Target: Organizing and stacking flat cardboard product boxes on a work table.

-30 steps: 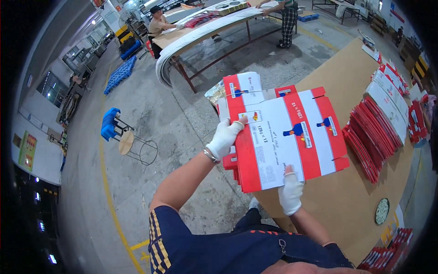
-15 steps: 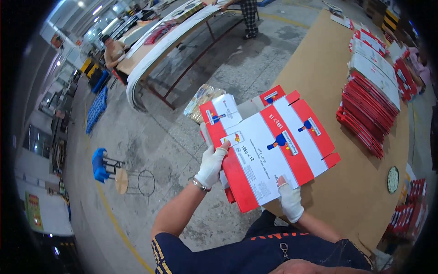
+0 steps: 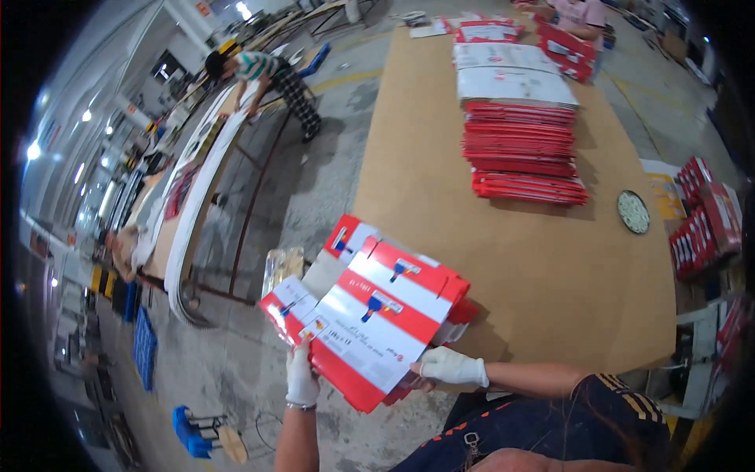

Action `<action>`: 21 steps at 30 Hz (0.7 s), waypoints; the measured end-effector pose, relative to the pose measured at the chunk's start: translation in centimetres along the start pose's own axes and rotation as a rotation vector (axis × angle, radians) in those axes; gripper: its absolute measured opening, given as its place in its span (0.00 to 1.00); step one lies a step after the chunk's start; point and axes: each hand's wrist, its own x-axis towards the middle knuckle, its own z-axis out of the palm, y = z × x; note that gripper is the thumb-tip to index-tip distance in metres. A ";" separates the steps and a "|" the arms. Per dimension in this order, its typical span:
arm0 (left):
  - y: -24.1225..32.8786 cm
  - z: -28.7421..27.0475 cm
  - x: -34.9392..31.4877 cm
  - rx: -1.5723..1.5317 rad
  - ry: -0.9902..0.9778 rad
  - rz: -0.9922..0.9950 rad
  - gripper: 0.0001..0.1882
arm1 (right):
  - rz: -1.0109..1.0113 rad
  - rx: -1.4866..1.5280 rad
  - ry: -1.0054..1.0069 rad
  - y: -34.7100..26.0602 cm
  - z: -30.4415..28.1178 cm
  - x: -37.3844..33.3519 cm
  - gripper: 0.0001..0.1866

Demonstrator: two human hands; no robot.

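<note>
Flattened red and white cartons (image 3: pixel 358 334) with blue figures printed on them are held up before me, several layers showing at their right edge. My left hand (image 3: pixel 302 377), in a white glove with bare fingertips, is closed on their lower left edge. At the lower right corner my right hand (image 3: pixel 450 367), gloved the same way, grips them with its fingers partly hidden underneath. The cartons are tilted, over the near left edge of a brown table (image 3: pixel 543 275).
A tall stack of flat red and white cartons (image 3: pixel 519 145) lies farther back on the table. A round dish (image 3: pixel 633 212) sits near the right edge. Blue stool (image 3: pixel 191 431) at lower left. One person (image 3: pixel 263 67) works at a long table; another (image 3: pixel 580 17) stands beyond the stack.
The view has turned right, bringing the stack toward the middle. The cartons have swung to a new angle, and my right hand has moved from their printed face to the lower right corner.
</note>
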 end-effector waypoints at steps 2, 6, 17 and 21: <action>0.2 0.5 0.1 0.107 0.148 -0.004 0.25 | -0.125 -0.329 -0.121 -0.1 -3.7 -1.1 0.15; 1.2 2.3 -1.4 0.278 0.481 0.245 0.26 | -0.543 -0.870 0.380 -5.3 -14.6 -5.5 0.13; -8.4 26.8 -10.6 1.164 -0.342 0.922 0.28 | -0.152 -2.066 1.066 -23.1 -42.9 -3.0 0.46; -11.9 37.7 -7.5 1.202 -0.535 0.954 0.21 | -0.346 -2.173 1.219 -22.4 -47.7 0.0 0.32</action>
